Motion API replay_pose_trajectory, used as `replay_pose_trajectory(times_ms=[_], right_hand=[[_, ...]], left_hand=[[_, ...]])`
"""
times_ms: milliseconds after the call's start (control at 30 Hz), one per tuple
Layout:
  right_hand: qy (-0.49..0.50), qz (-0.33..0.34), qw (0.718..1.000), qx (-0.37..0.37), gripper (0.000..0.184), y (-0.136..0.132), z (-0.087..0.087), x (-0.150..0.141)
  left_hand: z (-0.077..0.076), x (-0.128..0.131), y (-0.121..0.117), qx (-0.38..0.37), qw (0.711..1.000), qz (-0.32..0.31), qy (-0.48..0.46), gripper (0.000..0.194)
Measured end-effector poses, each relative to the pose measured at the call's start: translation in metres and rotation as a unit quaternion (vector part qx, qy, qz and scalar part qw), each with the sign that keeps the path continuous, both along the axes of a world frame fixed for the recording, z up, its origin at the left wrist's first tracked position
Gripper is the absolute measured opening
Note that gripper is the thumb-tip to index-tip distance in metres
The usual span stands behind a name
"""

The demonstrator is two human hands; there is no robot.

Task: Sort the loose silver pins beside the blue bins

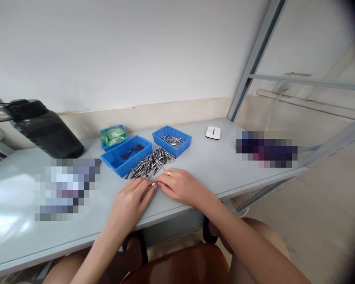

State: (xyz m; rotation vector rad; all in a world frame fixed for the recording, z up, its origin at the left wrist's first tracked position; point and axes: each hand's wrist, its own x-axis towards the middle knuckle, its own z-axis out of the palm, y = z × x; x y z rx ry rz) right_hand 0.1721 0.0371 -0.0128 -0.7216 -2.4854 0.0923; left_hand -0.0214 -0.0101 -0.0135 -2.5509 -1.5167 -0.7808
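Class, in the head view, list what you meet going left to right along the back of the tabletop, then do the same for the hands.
Back: dark bottle, blue tray with green packets, blue tray with silver metal pieces, white device. Hands: left hand, right hand.

I see plain blue boxes, green plastic, silvery and dark metal pins, my gold ring, a pale grey table, a dark bottle with black lid

Metal pile, bins ahead; bare tabletop rightward
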Motion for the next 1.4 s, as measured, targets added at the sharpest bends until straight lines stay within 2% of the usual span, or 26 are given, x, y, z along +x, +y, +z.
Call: replay_pose_trajectory(times_ms=[133,333,767,1167,1400], right_hand=[[0.025,-0.002,1.0,-0.017,0.025,-0.0019,0.0002,-0.0004],[0.025,-0.021,0.999,-0.024,0.027,-0.0028,-0.0014,-0.0001],[0.031,-0.059,0.998,-0.019,0.014,-0.0029,-0.0026,-0.0007],[0.01,-0.04,0.999,-0.013,0.017,-0.0002,-0.0027,-0.0008],[0.06,-0.027,0.997,-0.034,0.011,-0.0055,0.0,0.0006]], left_hand=[[0.0006,-0.0004,0.0001,0.008,1.0,-0.005,0.007,0.018],[0.0031,0.0014,-0.0006,0.028,0.998,-0.05,0.016,0.019],[0.0022,0.0005,-0.0009,0.018,1.0,-0.019,-0.01,0.017],[0.0051,0.0025,-0.0036,0.022,0.999,-0.028,-0.009,0.018],[0.0029,0.0024,-0.0048,-0.006,1.0,0.008,0.008,0.019]])
